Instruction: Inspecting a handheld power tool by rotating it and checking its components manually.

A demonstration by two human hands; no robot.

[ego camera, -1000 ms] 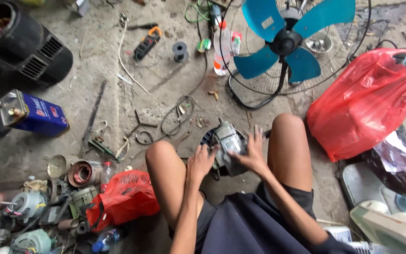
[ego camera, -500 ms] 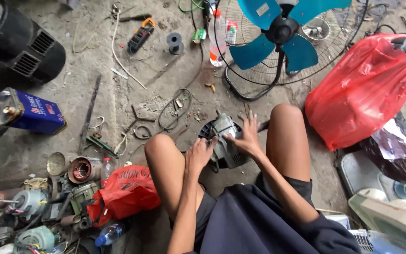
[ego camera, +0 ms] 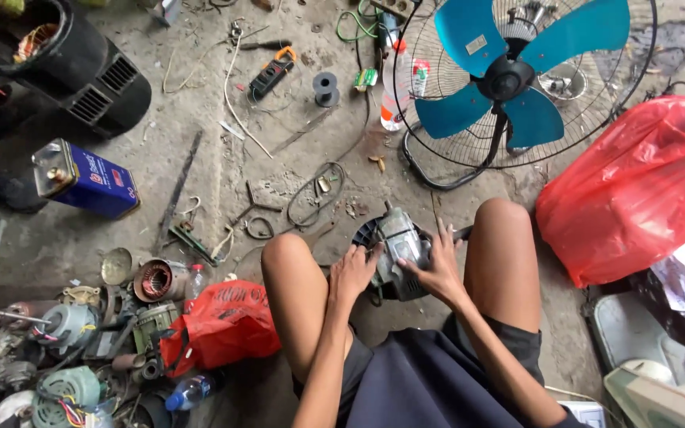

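Fan motor [ego camera: 396, 252] on littered concrete floor [ego camera: 200, 103]

Dusty, littered concrete floor [ego camera: 200, 119]

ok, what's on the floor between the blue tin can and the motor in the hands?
In the head view, between the blue tin can and the small fan motor: a long flat metal bar, wire loops and small scraps on bare concrete.
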